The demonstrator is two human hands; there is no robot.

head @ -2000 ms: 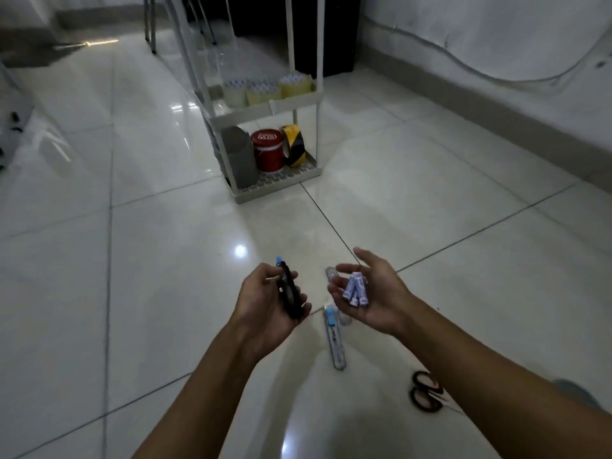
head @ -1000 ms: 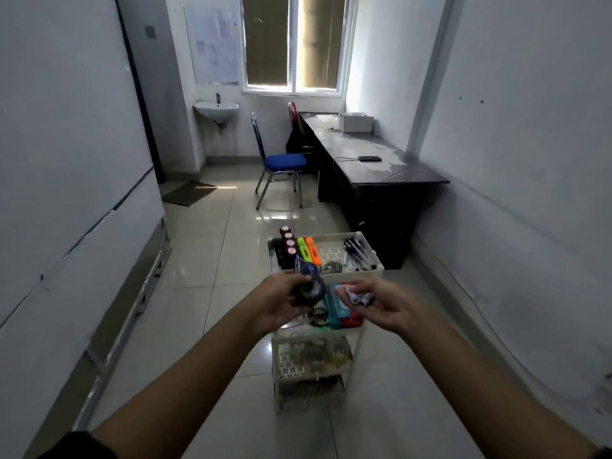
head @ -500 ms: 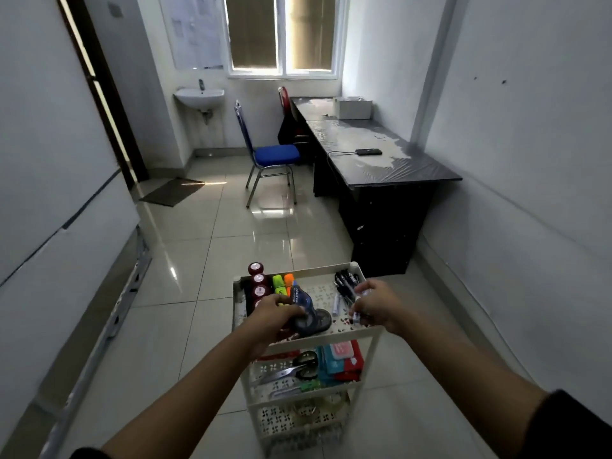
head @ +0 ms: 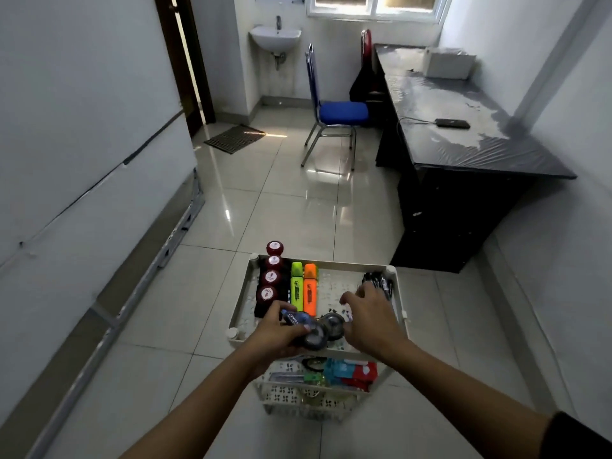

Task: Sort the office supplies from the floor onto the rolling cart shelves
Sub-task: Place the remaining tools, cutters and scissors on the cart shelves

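Since half a second ago, both hands have settled lower over the rolling cart's (head: 399,306) top shelf, and the right hand (head: 369,318) has let go of the small white tubes, its fingers now spread loosely and holding nothing. Curled fingers of the left hand (head: 276,329) grip a dark correction-tape dispenser (head: 309,327) just above the shelf's near edge. Behind it lie a yellow highlighter (head: 297,286), an orange highlighter (head: 310,288), a row of red-capped bottles (head: 270,279) and black pens (head: 381,283).
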